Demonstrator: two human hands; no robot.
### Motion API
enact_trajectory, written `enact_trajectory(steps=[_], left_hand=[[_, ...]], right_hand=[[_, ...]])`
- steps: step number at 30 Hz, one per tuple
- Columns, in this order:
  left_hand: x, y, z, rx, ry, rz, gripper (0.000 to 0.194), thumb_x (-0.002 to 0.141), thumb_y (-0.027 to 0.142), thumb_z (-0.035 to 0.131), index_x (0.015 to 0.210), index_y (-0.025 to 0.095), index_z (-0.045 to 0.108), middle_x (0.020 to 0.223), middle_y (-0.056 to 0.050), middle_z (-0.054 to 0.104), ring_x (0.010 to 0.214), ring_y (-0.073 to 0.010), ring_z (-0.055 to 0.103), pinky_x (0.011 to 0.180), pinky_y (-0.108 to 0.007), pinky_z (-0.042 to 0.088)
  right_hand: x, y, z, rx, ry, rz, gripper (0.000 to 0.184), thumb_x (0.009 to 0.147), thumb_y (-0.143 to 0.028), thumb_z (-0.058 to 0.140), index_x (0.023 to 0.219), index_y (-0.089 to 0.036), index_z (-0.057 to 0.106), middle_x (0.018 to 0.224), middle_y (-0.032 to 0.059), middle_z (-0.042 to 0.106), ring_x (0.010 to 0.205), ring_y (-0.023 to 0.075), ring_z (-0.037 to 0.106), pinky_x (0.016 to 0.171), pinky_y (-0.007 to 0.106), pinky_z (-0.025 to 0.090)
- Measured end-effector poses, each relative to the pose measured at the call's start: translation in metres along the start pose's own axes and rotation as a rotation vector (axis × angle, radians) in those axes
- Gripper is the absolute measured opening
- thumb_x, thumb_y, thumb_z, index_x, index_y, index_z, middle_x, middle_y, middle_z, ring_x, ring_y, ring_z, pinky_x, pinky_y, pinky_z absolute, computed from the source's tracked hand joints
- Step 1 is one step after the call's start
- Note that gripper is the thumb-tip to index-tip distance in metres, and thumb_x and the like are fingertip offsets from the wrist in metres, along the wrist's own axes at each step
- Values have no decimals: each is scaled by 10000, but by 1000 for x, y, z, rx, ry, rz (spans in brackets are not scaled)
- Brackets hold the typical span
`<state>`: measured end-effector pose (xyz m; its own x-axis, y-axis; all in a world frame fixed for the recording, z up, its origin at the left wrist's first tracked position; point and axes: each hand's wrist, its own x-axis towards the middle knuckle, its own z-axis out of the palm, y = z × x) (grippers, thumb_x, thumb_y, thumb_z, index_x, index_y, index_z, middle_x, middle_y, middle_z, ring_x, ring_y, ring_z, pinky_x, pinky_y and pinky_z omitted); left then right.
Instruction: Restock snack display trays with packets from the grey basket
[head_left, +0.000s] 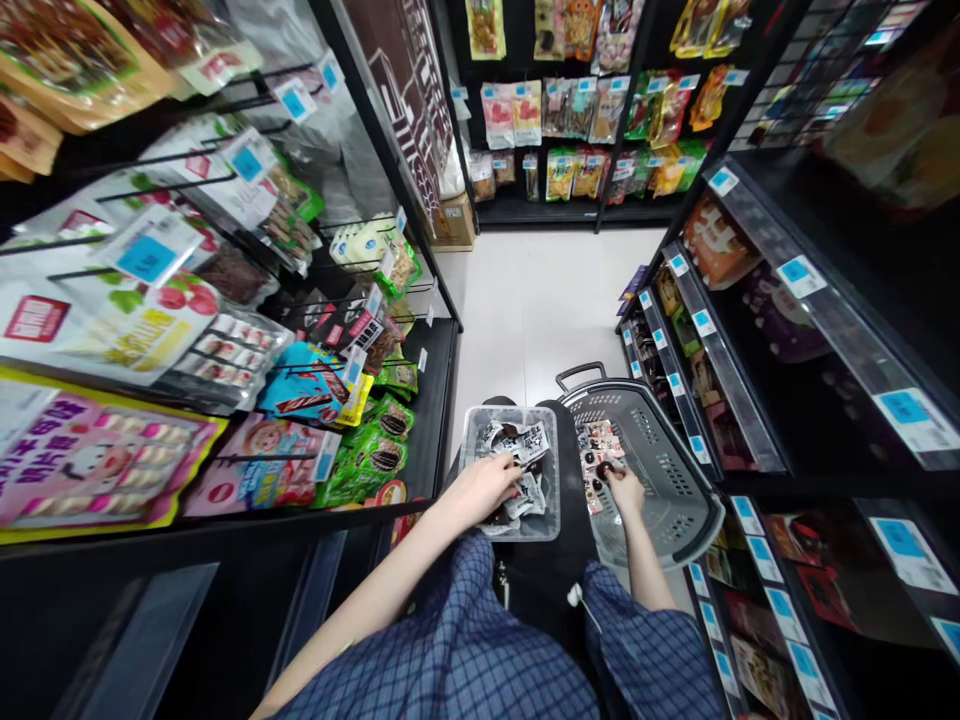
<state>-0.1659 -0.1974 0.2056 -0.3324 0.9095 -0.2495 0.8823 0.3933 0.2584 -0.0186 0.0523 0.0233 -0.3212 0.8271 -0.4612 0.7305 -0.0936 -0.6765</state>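
I look down a shop aisle. A clear plastic bin (472, 425) stands on the floor before me, holding several small black-and-white snack packets (521, 438). My left hand (486, 487) reaches into the bin, its fingers closed on one of these packets. To the right lies a grey shopping basket (664, 470) with a red-and-white packet (596, 450) inside. My right hand (624, 488) rests in the basket, fingers pinched on the lower edge of that packet.
Pegs with hanging snack bags (300, 390) and blue price tags fill the rack on my left. Black shelves (720, 340) of goods line the right. More hanging packets (585, 110) cover the far wall. White floor (540, 300) runs between the racks.
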Motion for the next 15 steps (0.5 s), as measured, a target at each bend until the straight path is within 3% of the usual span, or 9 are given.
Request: enact_trajectory(steps=[4, 9, 12, 15], left_hand=[[-8, -5, -16, -153, 35, 13, 210, 889, 295, 460, 812, 159, 601, 840, -31, 565, 751, -155, 567, 667, -259, 429], [-19, -13, -39, -580, 250, -89, 198, 876, 278, 499, 790, 152, 627, 783, -16, 586, 757, -131, 553, 701, -247, 410], [-21, -15, -50, -827, 358, 24, 166, 846, 247, 554, 752, 147, 647, 748, -23, 600, 735, -126, 546, 700, -248, 412], [-20, -15, -53, -1084, 448, 225, 141, 822, 232, 592, 723, 149, 651, 704, -26, 579, 695, -122, 526, 658, -251, 410]], right_hand=[[-7, -16, 4, 53, -30, -96, 134, 687, -256, 618, 751, -139, 623, 732, 68, 665, 800, 225, 625, 834, 395, 431], [-47, -73, -12, 258, -127, -371, 333, 738, -389, 535, 926, -132, 633, 887, 101, 670, 799, 218, 609, 770, 360, 467], [-91, -114, -28, 361, -359, -508, 300, 745, -420, 586, 897, -170, 652, 798, 47, 660, 652, 160, 599, 680, 315, 491], [-137, -147, -41, 509, -850, -667, 245, 774, -350, 632, 955, -186, 654, 885, 50, 644, 718, 145, 604, 704, 300, 493]])
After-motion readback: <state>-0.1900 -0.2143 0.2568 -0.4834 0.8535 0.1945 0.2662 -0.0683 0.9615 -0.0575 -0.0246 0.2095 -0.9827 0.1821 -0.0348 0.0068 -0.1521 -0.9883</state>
